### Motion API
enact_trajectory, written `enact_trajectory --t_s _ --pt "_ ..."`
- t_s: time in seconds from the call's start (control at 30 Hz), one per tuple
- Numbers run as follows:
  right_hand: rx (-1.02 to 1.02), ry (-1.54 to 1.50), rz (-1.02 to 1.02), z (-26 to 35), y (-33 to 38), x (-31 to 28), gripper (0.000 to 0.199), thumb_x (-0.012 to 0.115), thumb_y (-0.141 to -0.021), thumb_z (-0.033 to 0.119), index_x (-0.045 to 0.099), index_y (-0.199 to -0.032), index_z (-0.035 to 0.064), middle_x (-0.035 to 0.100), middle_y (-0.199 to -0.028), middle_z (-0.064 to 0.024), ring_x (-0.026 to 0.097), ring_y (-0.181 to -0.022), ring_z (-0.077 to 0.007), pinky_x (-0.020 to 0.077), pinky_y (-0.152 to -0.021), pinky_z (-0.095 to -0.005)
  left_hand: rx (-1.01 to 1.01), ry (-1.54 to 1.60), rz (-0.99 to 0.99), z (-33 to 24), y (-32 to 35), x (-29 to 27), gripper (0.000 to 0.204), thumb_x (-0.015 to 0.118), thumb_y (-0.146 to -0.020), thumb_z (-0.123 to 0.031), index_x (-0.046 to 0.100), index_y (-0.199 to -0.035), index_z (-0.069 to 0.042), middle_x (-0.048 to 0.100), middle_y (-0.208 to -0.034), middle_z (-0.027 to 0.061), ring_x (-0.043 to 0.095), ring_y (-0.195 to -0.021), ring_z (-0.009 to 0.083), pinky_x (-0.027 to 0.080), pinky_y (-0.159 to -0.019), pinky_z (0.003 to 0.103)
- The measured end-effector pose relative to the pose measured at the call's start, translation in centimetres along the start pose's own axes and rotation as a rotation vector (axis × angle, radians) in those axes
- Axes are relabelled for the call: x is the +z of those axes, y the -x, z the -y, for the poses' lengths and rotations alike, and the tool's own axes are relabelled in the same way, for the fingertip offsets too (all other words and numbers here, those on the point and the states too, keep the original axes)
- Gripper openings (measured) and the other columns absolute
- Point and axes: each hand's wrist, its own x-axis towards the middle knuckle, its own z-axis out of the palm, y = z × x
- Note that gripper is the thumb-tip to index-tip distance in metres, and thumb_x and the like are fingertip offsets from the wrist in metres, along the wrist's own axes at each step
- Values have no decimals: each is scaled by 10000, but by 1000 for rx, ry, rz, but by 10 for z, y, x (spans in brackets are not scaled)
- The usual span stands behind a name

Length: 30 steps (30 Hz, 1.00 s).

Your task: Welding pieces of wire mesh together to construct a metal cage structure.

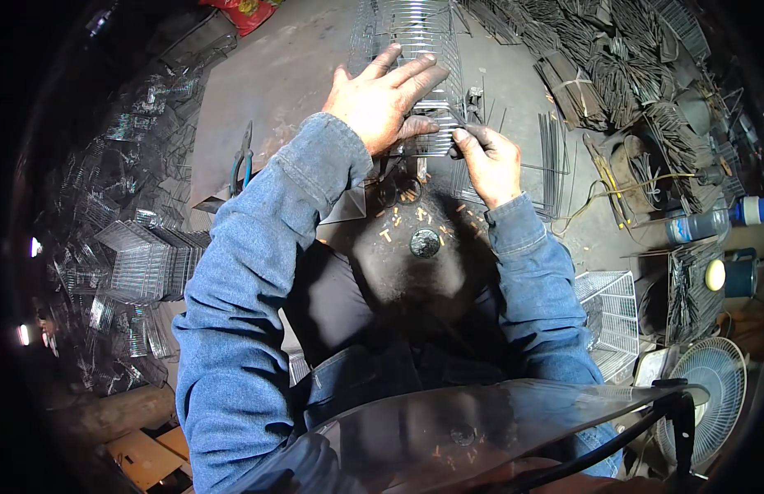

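A long basket of shiny parallel wires (pixel 421 33) lies in front of me at the top middle, its near end toward my body. My left hand (pixel 382 103) rests over its left side, the fingers spread across the wires and the thumb near the basket's near end. At the near right corner, my right hand (pixel 489 160) is closed, thumb and forefinger pinched against the edge. What sits in that pinch is too small and dark to make out. Left of my left sleeve lies a pair of pliers with blue handles (pixel 243 165) on a grey metal sheet (pixel 234 103).
Thin straight wires (pixel 551 156) lie right of my right hand. Bundles of dark wire parts (pixel 621 62) fill the far right. Wire racks (pixel 147 259) are stacked at left. At lower right stand a wire basket (pixel 608 317) and a fan (pixel 707 395). A clear visor (pixel 448 428) crosses below.
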Motion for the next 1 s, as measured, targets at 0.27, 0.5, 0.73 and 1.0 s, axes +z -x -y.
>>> enact_trajectory --t_s 0.27,0.5,0.73,1.0 --pt "211 95 84 -12 29 4 360 650 -814 251 589 -1044 -20 649 -937 -194 636 -855 -238 502 -778 -328 18 10 -1 4 5 1 706 531 -768 -606 313 -1378 -325 312 -1442 -61 245 -1349 235 331 -914 670" --pt "472 700 1267 -200 239 62 566 584 -750 500 589 -1139 89 619 -1064 -190 591 -997 -310 452 -872 -424 23 7 -10 1 -2 1 701 534 -766 -604 327 -1372 -319 306 -1445 -63 240 -1349 244 320 -918 683" --pt "521 256 992 -33 168 13 389 631 -703 252 626 -1012 16 655 -834 -188 642 -781 -273 509 -727 -392 9 6 -13 14 10 9 698 533 -771 -603 323 -1375 -322 314 -1441 -63 246 -1347 244 330 -912 672" --pt "433 -455 245 127 161 -126 746 626 -677 -9 270 -1332 -18 547 -1033 -182 604 -677 -191 505 -615 -306 30 20 11 7 3 -3 686 539 -783 -583 308 -1380 -335 313 -1439 -62 235 -1351 240 320 -915 689"
